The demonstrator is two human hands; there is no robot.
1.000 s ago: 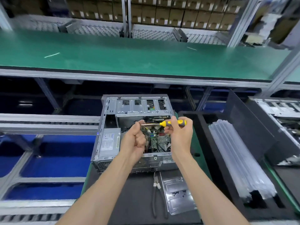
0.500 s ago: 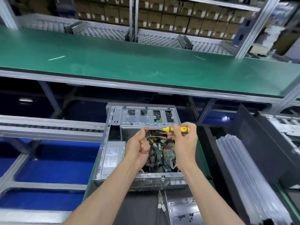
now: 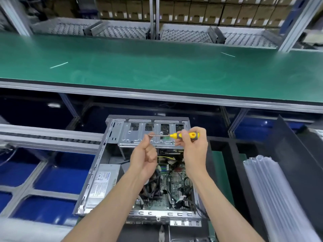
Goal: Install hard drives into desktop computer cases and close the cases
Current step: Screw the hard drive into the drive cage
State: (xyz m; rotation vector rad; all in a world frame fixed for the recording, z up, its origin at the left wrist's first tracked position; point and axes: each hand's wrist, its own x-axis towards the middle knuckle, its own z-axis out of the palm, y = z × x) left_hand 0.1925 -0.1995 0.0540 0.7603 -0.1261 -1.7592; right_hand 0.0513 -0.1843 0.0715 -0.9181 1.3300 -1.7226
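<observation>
An open desktop case (image 3: 92, 173) lies in front of me with its side panel off. Inside show the motherboard (image 3: 176, 179), cables, a grey power supply (image 3: 102, 182) and a metal drive cage (image 3: 138, 135) at the far end. My right hand (image 3: 194, 149) grips a yellow and grey screwdriver (image 3: 187, 135), held level above the cage with its shaft pointing left. My left hand (image 3: 145, 158) has its fingers curled, and its fingertips pinch at the screwdriver's tip; what they hold there is too small to tell.
A green conveyor belt (image 3: 157, 70) runs across beyond the case. A stack of clear plastic trays (image 3: 272, 193) sits in a black foam bin at the right. Pliers (image 3: 161, 234) lie at the near edge. Blue bins and metal rails fill the left side.
The view has tilted up, so the case sits lower in frame. Both hands stay together with the screwdriver, now over the drive cage instead of over the motherboard.
</observation>
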